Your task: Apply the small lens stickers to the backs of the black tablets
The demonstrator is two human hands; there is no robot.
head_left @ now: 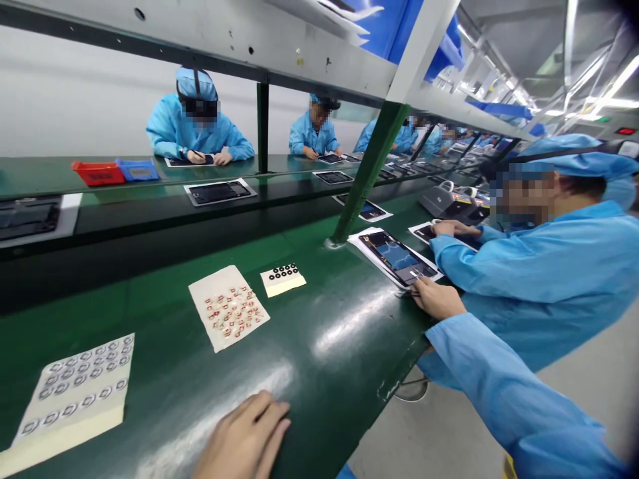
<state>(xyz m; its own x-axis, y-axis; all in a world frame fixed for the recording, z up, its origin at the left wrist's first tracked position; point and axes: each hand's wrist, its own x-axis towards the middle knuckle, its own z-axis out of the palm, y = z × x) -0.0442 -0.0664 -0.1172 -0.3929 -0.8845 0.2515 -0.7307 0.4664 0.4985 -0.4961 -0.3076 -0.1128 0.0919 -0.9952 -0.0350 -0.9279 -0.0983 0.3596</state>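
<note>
My left hand (244, 436) lies flat on the green bench (324, 346) at the bottom middle, fingers stretched out and holding nothing. My right hand (435, 297) reaches out from a blue sleeve to the near corner of a dark tablet (397, 256), which lies on a white sheet. Its fingers are pressed together on the tablet's edge. Between my hands and the far side of the bench lie a sticker sheet with small red parts (228, 307), a small card of black rings (282, 278) and a large sheet of grey ring stickers (74, 392).
A co-worker in blue (549, 259) sits close on my right, a hand (452, 228) on another tablet. A green post (367, 173) rises from the bench. Beyond a dark conveyor (150, 219), more workers sit with tablets; red (98, 173) and blue (138, 169) trays stand there.
</note>
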